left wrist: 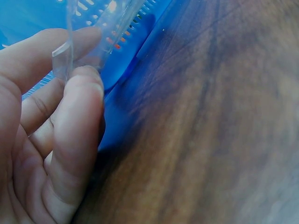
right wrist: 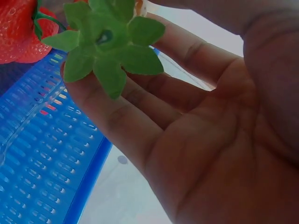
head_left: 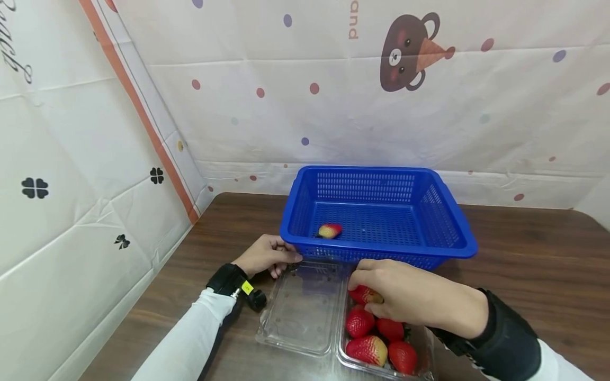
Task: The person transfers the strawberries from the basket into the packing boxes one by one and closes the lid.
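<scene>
Your work looks partway along, with strawberries split between two containers on the table [head_left: 524,254]. In the clear plastic box [head_left: 425,346] in front of you, four strawberries [head_left: 367,350] lie together towards the near end, and a held strawberry [head_left: 364,294] sits at the far end, pinched by the thumb and fingers of your right hand [head_left: 402,290]. From the right wrist view you can see its leafy green cap, facing the camera. One lone strawberry [head_left: 331,230] lies in the blue basket [head_left: 371,172] beyond the box, near the left front corner, and most of the basket floor around it is bare. Your left hand [head_left: 270,257] grasps the edge of the box's lid [head_left: 305,309] between thumb and finger; the lid is open, laid out to the left of the box, so closing up has not been done. As I judge it, what you have left is the held strawberry, which you have not let go, and the lone one, well apart from both hands. You can't tell from this moment alone which way the held strawberry is travelling.
</scene>
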Demonstrator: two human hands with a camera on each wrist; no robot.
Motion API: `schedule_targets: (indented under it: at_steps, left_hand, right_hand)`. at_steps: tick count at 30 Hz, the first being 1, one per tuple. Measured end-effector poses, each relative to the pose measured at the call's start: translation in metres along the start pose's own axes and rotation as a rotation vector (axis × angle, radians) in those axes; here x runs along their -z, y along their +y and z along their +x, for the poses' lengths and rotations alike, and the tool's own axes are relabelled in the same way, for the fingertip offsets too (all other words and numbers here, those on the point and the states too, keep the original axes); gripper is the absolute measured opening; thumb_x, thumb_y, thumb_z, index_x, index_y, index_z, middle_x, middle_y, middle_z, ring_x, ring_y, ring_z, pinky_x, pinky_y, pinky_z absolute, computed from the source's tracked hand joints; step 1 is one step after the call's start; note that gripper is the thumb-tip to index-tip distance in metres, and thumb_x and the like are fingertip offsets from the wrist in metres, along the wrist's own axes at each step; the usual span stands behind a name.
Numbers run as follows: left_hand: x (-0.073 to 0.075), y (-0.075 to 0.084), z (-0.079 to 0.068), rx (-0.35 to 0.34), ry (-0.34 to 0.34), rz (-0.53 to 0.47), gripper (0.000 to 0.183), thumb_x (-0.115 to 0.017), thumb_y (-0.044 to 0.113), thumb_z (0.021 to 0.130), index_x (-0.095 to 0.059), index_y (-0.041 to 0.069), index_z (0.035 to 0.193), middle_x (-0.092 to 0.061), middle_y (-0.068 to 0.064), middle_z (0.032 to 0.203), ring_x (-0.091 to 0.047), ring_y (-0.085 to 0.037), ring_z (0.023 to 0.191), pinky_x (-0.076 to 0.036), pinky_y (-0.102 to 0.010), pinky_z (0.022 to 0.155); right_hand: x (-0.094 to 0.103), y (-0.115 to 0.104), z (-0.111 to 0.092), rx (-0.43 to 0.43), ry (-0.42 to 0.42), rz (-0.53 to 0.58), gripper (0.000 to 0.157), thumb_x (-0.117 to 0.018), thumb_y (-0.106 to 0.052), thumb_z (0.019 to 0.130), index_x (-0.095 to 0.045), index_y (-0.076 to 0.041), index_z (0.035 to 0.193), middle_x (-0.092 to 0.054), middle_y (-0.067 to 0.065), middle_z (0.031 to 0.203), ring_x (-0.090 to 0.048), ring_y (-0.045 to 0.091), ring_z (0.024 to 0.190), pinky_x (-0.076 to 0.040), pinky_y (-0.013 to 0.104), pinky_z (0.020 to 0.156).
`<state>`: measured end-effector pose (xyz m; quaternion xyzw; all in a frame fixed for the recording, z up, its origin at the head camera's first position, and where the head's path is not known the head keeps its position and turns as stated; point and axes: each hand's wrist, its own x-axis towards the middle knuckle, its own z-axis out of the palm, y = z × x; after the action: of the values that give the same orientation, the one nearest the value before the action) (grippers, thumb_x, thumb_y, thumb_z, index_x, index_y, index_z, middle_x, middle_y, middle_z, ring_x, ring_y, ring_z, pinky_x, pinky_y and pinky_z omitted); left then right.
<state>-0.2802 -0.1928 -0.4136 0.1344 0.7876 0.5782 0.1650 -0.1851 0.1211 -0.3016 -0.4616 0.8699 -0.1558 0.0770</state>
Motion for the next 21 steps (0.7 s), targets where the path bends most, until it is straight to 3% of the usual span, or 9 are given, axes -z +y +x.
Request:
schedule_targets:
  at_steps: [10, 21]
  left_hand:
    - [0.0004, -0.0006, -0.0005, 0.004, -0.003, 0.004, 0.027, -0.078, 0.025, 0.081, -0.065, 0.004, 0.091, -0.056, -0.002, 0.059, -0.053, -0.013, 0.044, -0.052, -0.022, 0.042]
    - [-0.0001, 0.0008, -0.0004, 0.010, -0.006, -0.006, 0.026, -0.078, 0.025, 0.081, -0.065, 0.005, 0.091, -0.056, -0.002, 0.059, -0.053, -0.013, 0.044, -0.052, -0.022, 0.042]
  right_hand:
    - [-0.0043, -0.0011, 0.0032, -0.009, -0.024, -0.014, 0.030, -0.078, -0.016, 0.079, -0.065, -0.016, 0.106, -0.059, -0.008, 0.095, -0.053, 0.006, 0.082, -0.057, 0.030, 0.075]
    - [-0.0061, -0.0009, 0.0035, -0.006, -0.015, -0.037, 0.024, -0.078, -0.013, 0.078, -0.066, -0.015, 0.099, -0.057, -0.009, 0.088, -0.050, 0.004, 0.074, -0.056, 0.026, 0.068]
